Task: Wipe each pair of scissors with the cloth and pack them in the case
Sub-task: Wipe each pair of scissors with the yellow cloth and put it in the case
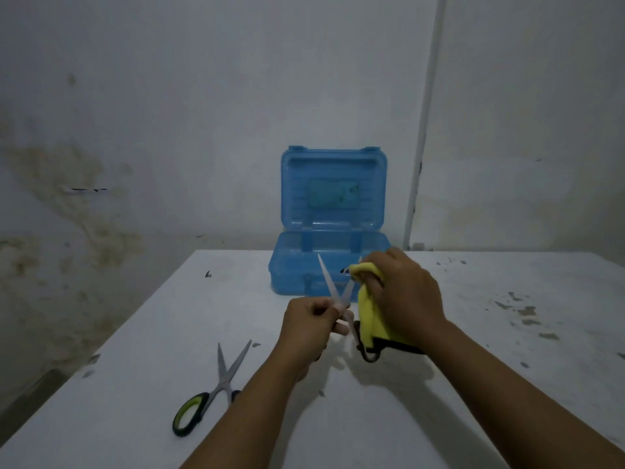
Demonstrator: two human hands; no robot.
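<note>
White table (473, 333); blue case (331, 231) open at its far edge. My right hand (406, 296) grips yellow cloth (370, 319) on one blade; left hand (307, 328) holds open scissors (329, 286) aloft. Second scissors (216, 384) lie near left.

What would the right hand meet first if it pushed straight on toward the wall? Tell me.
Probably the open blue case: the right hand, gripping the yellow cloth, points at its front wall. Depth is unclear.

White table (473, 333) with dark flecks, stained grey wall (101, 130), white vertical pipe (422, 130)
</note>
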